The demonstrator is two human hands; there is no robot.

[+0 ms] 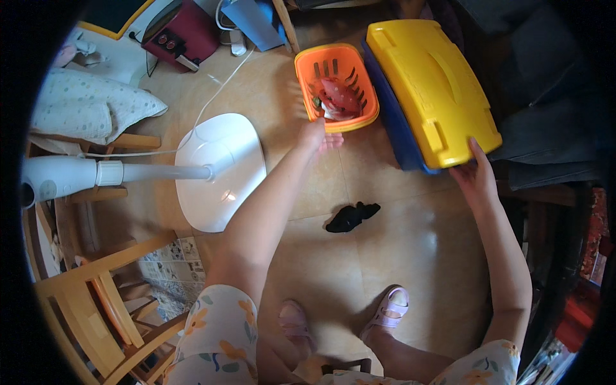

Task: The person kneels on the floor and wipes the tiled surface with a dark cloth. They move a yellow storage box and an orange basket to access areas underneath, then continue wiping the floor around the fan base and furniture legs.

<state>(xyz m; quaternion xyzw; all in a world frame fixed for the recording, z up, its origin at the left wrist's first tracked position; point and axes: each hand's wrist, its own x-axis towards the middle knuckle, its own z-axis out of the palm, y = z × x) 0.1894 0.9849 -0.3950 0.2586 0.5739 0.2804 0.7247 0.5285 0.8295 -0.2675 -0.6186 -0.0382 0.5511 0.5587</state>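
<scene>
My left hand (318, 137) grips the near rim of an orange plastic basket (337, 126), thumb at the edge and fingers below it. The basket has slotted walls, and inside lies a crumpled red and white item (339, 98), perhaps a packet or cloth. At the near edge of a yellow plastic lid (433, 96) is my right hand (474, 175), thumb on top and fingers underneath. This lid has a moulded handle and lies over a blue plastic box (397, 125), whose left side shows. A black cloth item (351, 217) rests on the floor between my arms.
On the left a white stand base (221, 192) carries a pole (154, 172) and trails a cord. Wooden chairs (82, 317) crowd the lower left. A dark red appliance (180, 36) and a blue box-shaped object (252, 21) stand at the back. Dark fabric (539, 110) hangs at right.
</scene>
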